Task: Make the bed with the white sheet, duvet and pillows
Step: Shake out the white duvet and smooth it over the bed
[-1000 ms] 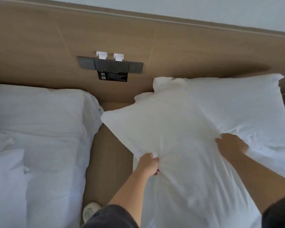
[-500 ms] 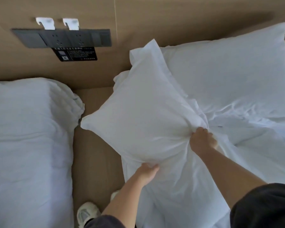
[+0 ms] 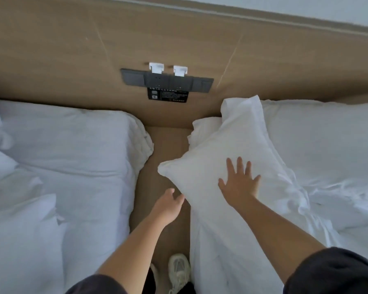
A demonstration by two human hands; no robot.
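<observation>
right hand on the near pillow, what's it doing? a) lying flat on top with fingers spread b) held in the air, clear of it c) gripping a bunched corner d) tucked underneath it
A: the right hand lies palm down on the near pillow with its fingers straight and spread, pinching no fabric.

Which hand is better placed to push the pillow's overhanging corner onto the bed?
Probably the left hand: it sits in the gap beside that corner of the pillow, while the right hand lies flat on top.
</observation>
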